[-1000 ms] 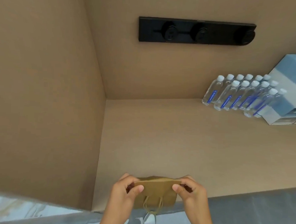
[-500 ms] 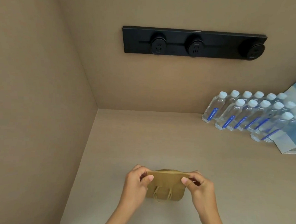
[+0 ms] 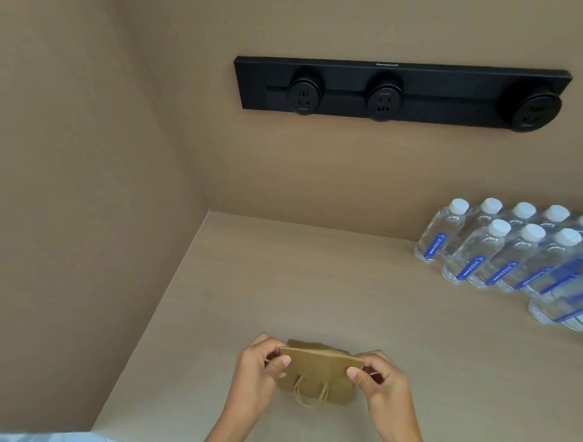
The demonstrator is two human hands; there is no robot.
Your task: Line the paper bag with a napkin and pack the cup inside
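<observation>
Pinching the small brown paper bag (image 3: 319, 374) between both hands, we hold it just over the beige counter (image 3: 314, 283): left hand (image 3: 258, 371) on its left top corner, right hand (image 3: 381, 381) on the right. Bag is kraft paper, mouth barely parted, twisted-paper handle (image 3: 309, 394) drooping toward us. Water bottles (image 3: 504, 252) stand far right of the hands.

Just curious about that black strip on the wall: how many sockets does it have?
3. One socket sits near the left end of the strip, another socket near its middle, and a third socket near the right end. None looks hidden.
</observation>
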